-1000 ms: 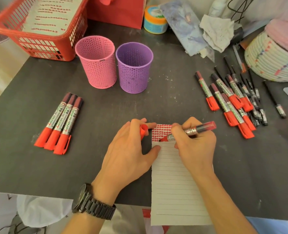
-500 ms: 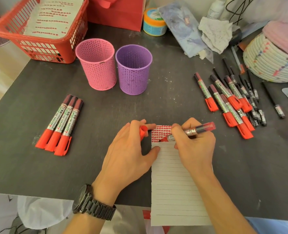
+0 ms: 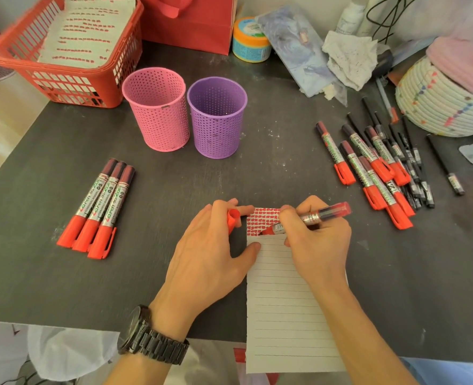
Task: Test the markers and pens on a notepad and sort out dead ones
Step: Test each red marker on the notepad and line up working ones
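A lined notepad sheet (image 3: pixel 285 315) lies at the table's front edge, its top rows filled with red marks. My right hand (image 3: pixel 317 245) grips an uncapped red marker (image 3: pixel 310 218), tip touching the paper just under the red marks. My left hand (image 3: pixel 210 251) rests on the sheet's left edge and pinches the marker's red cap (image 3: pixel 233 219). Three capped red markers (image 3: pixel 99 209) lie side by side at the left. A pile of red markers (image 3: pixel 368 168) and thin black pens (image 3: pixel 415 168) lies at the right.
A pink mesh cup (image 3: pixel 157 109) and a purple mesh cup (image 3: pixel 217 118) stand behind the notepad. A red basket (image 3: pixel 71 79) holding marked paper sits at the back left. A woven basket (image 3: pixel 440 107), crumpled tissue (image 3: pixel 349 59), a round tub (image 3: pixel 250 40) and a red bag (image 3: pixel 190 20) crowd the back.
Both hands stay in nearly the same place; the marker tip stays at the bottom row of red marks. The camera view has shifted slightly.
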